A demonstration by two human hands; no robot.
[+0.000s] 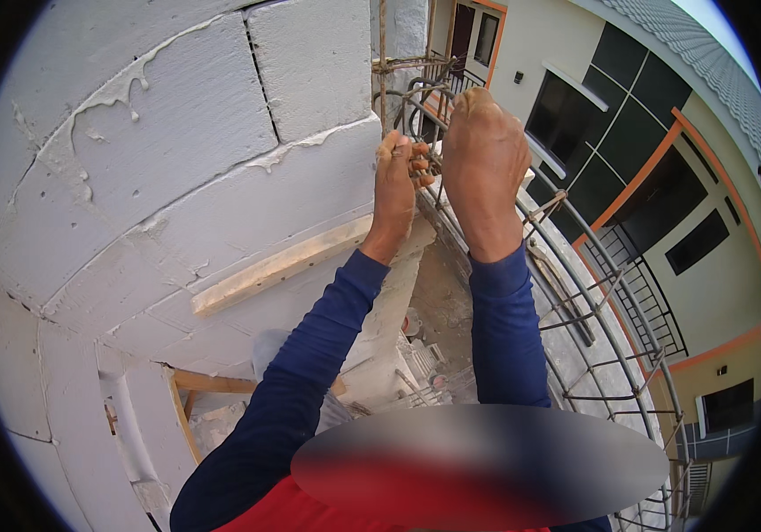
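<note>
My left hand (394, 191) is raised beside the block wall, its fingers curled in at the end of the steel rebar cage (586, 315). Whatever lies inside those fingers is too small to make out. Close by on its right, my right hand (487, 164) is closed in a fist over the same part of the cage, and its back hides anything it grips. Bent bar ends and thin tie wire (417, 97) show just beyond both hands. The cage itself curves from there down the right side, with stirrups tied across its long bars.
Pale block wall (247, 199) with mortar drips rises on the left. A wooden batten (283, 264) runs along it. Upright rusty bars (382, 53) stand ahead. Rubble (420, 368) lies far below between my arms. A house (655, 177) with dark windows stands across on the right.
</note>
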